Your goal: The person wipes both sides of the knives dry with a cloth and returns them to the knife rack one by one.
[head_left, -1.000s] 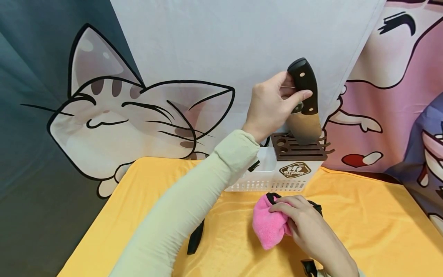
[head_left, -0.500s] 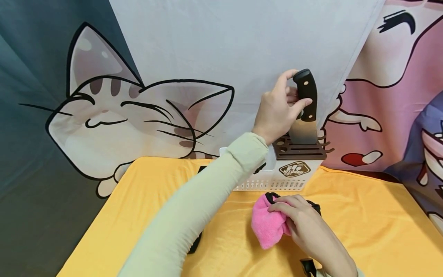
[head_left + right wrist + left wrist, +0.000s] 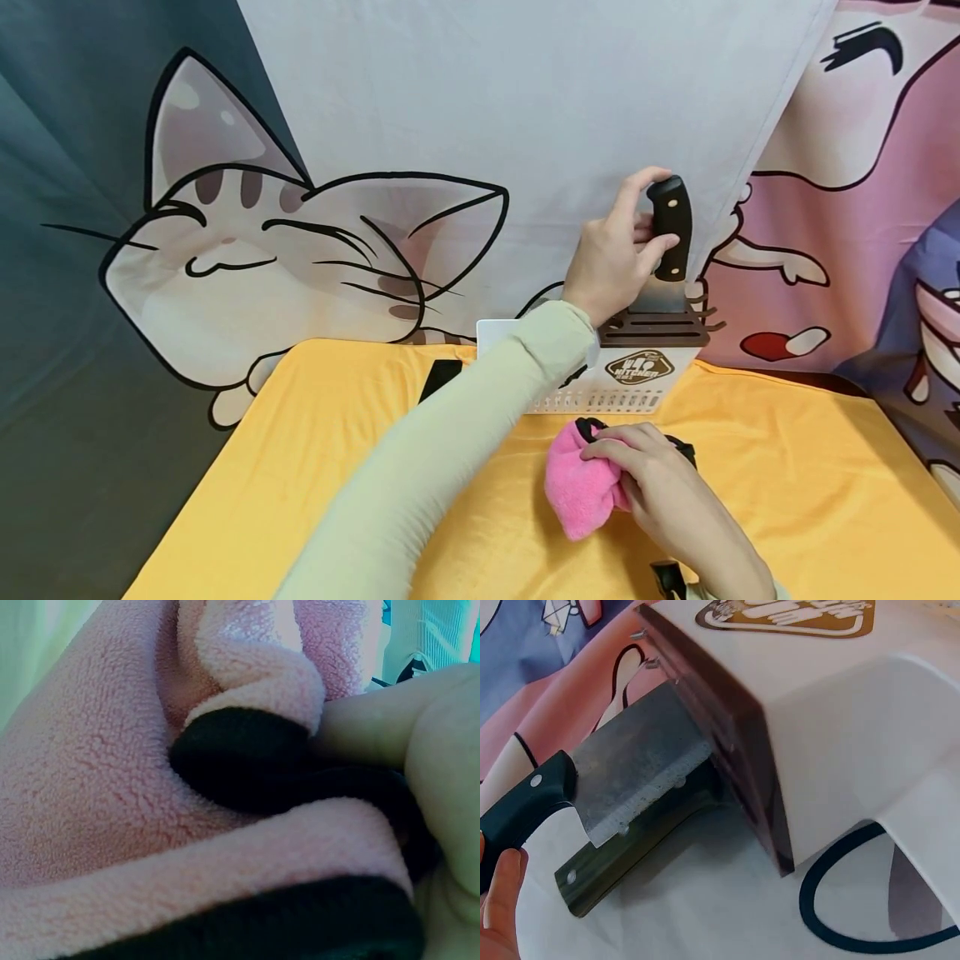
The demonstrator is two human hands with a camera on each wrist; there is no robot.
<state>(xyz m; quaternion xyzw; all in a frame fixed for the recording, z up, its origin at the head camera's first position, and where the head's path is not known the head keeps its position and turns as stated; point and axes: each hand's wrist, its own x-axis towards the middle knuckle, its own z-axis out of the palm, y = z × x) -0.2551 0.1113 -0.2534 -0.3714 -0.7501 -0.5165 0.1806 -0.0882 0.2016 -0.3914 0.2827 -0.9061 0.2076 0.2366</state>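
My left hand [image 3: 615,258] holds a cleaver [image 3: 673,225] upright by its black riveted handle, thumb on one side and the index finger at the butt end. Its broad steel blade [image 3: 641,757] goes down into the brown slotted top [image 3: 652,340] of a white knife holder [image 3: 678,367]; the lower part of the blade is hidden inside. Another dark handle [image 3: 630,862] sticks out of the same top, close beside the blade in the left wrist view. On the yellow cloth, my right hand [image 3: 663,479] grips a bunched pink fleece cloth [image 3: 577,492] with black edging.
Small hooks [image 3: 712,321] stick out from the holder's right side. A black object [image 3: 441,377] lies left of the holder, partly behind my left sleeve [image 3: 450,450]. A yellow cloth [image 3: 787,483] covers the table, and printed curtains [image 3: 375,100] hang behind it.
My left hand has come down and slightly right with the cleaver, whose blade has sunk deeper into the slotted top. The right hand and pink cloth stay in place.
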